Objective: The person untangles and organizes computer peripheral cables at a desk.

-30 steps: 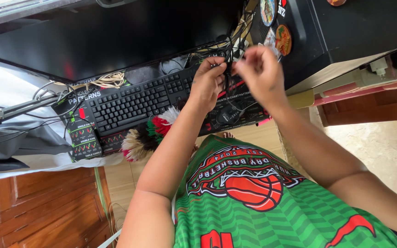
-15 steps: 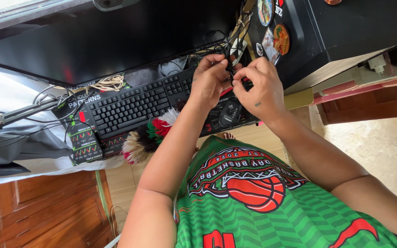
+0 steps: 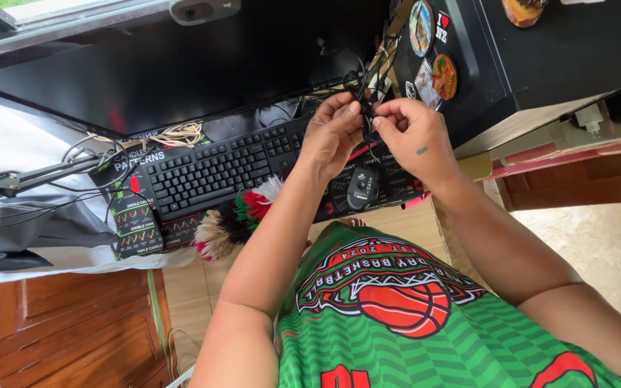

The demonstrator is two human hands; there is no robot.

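Note:
Both my hands meet above the desk, pinching a thin black cable (image 3: 363,100) that runs up toward a tangle of wires behind the monitor. My left hand (image 3: 330,136) grips the cable with thumb and fingers. My right hand (image 3: 411,135) pinches the same cable just beside it. Below the hands a black mouse (image 3: 361,188) rests on the printed desk mat (image 3: 134,219). The black keyboard (image 3: 213,171) lies to the left of my hands.
A large black monitor (image 3: 174,65) stands behind the keyboard. A black computer case (image 3: 540,50) with round stickers stands at the right. A tasselled multicoloured object (image 3: 231,215) hangs at the desk's front edge. A grey arm (image 3: 23,179) and wires lie at left.
My right hand came in from a raised spot at the right and closed on the cable beside my left hand. The view shifted slightly downward.

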